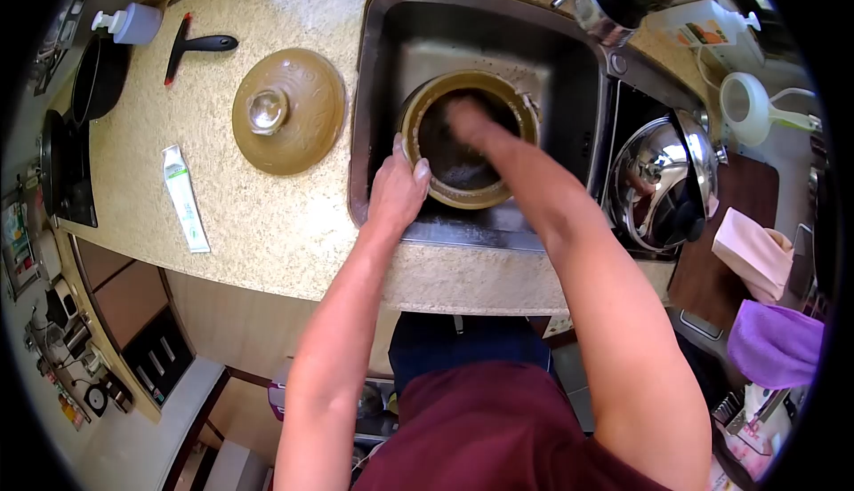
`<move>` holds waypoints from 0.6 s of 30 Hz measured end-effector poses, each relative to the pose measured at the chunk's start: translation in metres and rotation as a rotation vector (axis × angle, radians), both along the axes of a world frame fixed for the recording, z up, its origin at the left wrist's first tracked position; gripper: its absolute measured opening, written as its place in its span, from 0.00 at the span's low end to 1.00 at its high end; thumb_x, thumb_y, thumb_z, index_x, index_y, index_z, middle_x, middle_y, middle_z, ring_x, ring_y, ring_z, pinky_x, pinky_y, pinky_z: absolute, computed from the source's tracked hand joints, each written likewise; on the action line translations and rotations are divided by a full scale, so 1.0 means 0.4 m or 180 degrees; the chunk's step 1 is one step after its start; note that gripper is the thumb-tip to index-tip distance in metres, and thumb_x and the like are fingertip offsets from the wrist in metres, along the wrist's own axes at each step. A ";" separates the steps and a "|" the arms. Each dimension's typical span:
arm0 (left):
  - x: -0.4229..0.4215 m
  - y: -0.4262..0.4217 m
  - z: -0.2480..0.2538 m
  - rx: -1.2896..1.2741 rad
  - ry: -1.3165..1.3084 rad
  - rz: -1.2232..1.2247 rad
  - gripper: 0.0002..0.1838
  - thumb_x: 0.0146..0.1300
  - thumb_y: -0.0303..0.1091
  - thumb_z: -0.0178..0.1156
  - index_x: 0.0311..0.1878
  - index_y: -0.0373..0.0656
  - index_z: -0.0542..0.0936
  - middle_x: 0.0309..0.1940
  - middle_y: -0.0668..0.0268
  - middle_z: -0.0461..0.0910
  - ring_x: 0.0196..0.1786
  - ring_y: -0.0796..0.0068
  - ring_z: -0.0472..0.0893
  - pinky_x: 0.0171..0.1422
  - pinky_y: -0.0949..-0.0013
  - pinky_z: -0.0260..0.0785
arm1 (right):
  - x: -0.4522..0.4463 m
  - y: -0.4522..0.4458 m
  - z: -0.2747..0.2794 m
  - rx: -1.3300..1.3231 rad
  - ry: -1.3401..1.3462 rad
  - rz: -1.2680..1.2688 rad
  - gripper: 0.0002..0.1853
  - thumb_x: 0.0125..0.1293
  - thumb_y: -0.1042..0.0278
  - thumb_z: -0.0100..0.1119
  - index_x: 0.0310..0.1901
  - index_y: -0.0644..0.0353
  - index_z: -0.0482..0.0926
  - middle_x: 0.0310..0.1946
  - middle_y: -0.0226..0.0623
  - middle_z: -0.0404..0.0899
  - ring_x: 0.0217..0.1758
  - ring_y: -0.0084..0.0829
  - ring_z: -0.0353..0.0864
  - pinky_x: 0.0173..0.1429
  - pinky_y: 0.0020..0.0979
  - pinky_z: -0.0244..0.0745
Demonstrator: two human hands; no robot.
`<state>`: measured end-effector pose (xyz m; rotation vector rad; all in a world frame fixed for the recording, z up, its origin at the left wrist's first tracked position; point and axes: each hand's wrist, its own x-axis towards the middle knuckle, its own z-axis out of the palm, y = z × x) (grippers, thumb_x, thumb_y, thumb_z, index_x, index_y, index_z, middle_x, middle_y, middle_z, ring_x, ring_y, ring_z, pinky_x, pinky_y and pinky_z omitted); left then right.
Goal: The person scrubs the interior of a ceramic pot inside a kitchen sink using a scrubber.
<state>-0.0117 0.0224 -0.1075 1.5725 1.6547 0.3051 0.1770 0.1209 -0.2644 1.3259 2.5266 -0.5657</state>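
Observation:
A round brown pot with a dark inside sits in the metal sink. My left hand grips the pot's left rim, thumb and fingers on its edge. Inside the pot is my right hand, smeared by motion, so its fingers and anything in them cannot be made out. To the left on the counter lies a brown lid with a clear round knob.
A white tube and a black squeegee lie on the left counter. The faucet overhangs the sink's back right. Shiny metal cookware stands right of the sink, near a dark board and a purple cloth.

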 end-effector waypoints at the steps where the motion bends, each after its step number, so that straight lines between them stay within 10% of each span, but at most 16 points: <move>1: 0.003 0.004 -0.004 0.0101 0.0072 0.0001 0.33 0.68 0.40 0.52 0.70 0.27 0.61 0.49 0.36 0.78 0.52 0.36 0.78 0.59 0.46 0.69 | -0.006 0.005 0.026 -0.0669 0.0424 -0.1051 0.16 0.64 0.63 0.52 0.41 0.64 0.85 0.44 0.55 0.84 0.50 0.49 0.85 0.57 0.44 0.78; 2: 0.008 0.008 -0.004 0.0082 0.0103 0.0050 0.33 0.68 0.42 0.52 0.69 0.28 0.62 0.49 0.36 0.78 0.52 0.37 0.78 0.58 0.46 0.70 | -0.013 0.009 0.052 -0.1111 0.0949 -0.2181 0.18 0.65 0.61 0.51 0.43 0.66 0.85 0.46 0.56 0.83 0.53 0.50 0.84 0.58 0.44 0.77; 7: 0.022 0.007 0.023 0.0050 0.0367 0.0081 0.24 0.70 0.39 0.51 0.60 0.28 0.68 0.46 0.36 0.79 0.50 0.36 0.79 0.56 0.44 0.70 | -0.029 -0.049 0.046 -0.0687 0.0266 -0.0393 0.19 0.70 0.59 0.46 0.44 0.65 0.84 0.47 0.60 0.82 0.51 0.55 0.83 0.57 0.44 0.79; 9: 0.024 0.007 0.019 0.0137 0.0446 0.0074 0.20 0.70 0.37 0.52 0.53 0.27 0.70 0.44 0.36 0.79 0.49 0.35 0.78 0.54 0.43 0.69 | 0.013 0.011 0.035 -0.2331 0.2223 -0.3741 0.19 0.70 0.60 0.46 0.44 0.65 0.84 0.49 0.62 0.80 0.50 0.55 0.83 0.58 0.44 0.79; 11: 0.025 0.006 0.015 0.0180 0.0466 0.0108 0.18 0.71 0.38 0.51 0.49 0.27 0.71 0.43 0.35 0.79 0.48 0.35 0.78 0.54 0.43 0.70 | -0.024 -0.044 0.096 -0.2335 0.2471 -0.4679 0.21 0.71 0.59 0.44 0.43 0.66 0.84 0.48 0.59 0.82 0.50 0.52 0.84 0.60 0.45 0.77; 13: 0.029 0.004 0.020 0.0152 0.0469 0.0092 0.19 0.71 0.38 0.51 0.49 0.27 0.71 0.43 0.35 0.79 0.48 0.35 0.79 0.53 0.43 0.70 | -0.034 -0.111 0.005 -0.0385 0.0928 -0.0821 0.24 0.73 0.55 0.41 0.45 0.65 0.84 0.47 0.53 0.84 0.51 0.48 0.85 0.62 0.43 0.75; 15: 0.028 0.005 0.023 0.0086 0.0532 0.0058 0.19 0.71 0.38 0.51 0.49 0.27 0.71 0.43 0.35 0.79 0.48 0.35 0.79 0.53 0.43 0.70 | -0.034 -0.090 0.089 -0.0870 0.0969 -0.0809 0.23 0.73 0.57 0.40 0.47 0.63 0.84 0.48 0.51 0.84 0.52 0.48 0.84 0.64 0.43 0.73; 18: 0.032 0.010 0.026 0.0156 0.0516 0.0087 0.18 0.71 0.38 0.51 0.49 0.27 0.71 0.42 0.35 0.79 0.46 0.34 0.79 0.52 0.43 0.70 | 0.001 0.027 0.170 -0.1356 0.1541 -0.3697 0.20 0.70 0.61 0.45 0.47 0.67 0.84 0.50 0.56 0.82 0.53 0.57 0.82 0.64 0.45 0.74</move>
